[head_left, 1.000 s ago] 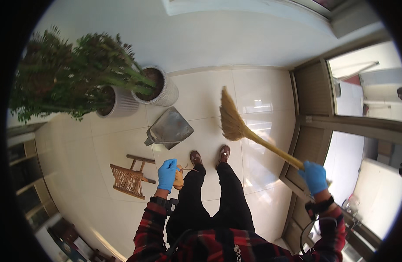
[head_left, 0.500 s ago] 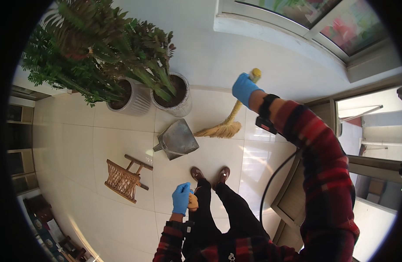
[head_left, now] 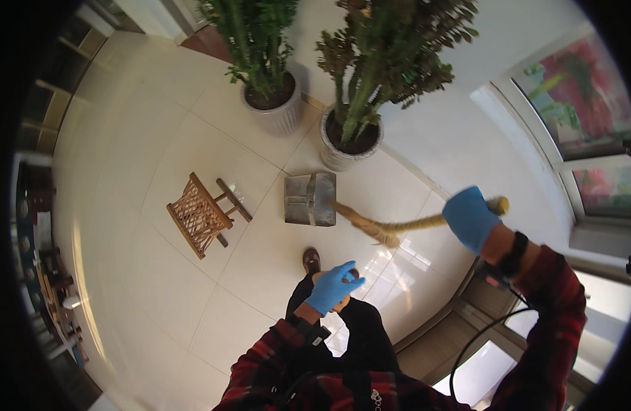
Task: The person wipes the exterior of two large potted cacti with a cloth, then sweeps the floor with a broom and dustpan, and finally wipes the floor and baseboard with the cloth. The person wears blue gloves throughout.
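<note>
My right hand (head_left: pixel 470 218), in a blue glove, is closed round the handle of a straw broom (head_left: pixel 418 223), whose yellow end sticks out beyond the fist. The straw head (head_left: pixel 370 227) lies low by the floor, its tip meeting the right side of a grey metal dustpan (head_left: pixel 310 198). In front of my legs, my left hand (head_left: pixel 334 288), also gloved in blue, has its fingers curled round something. A tan, rounded part shows beneath that hand, but I cannot make out what it is.
A small brown woven-seat stool (head_left: pixel 200 216) lies tipped over left of the dustpan. Beyond stand two potted plants, in a ribbed pot (head_left: pixel 277 115) and a speckled pot (head_left: pixel 349 154). Right are a wall and a window (head_left: pixel 569 103). A black cable (head_left: pixel 459 356) hangs by my right arm.
The view has turned and shifted. My right hand with the broom has moved right and nearer, so the handle lies more level. My left hand has moved right, across my legs.
</note>
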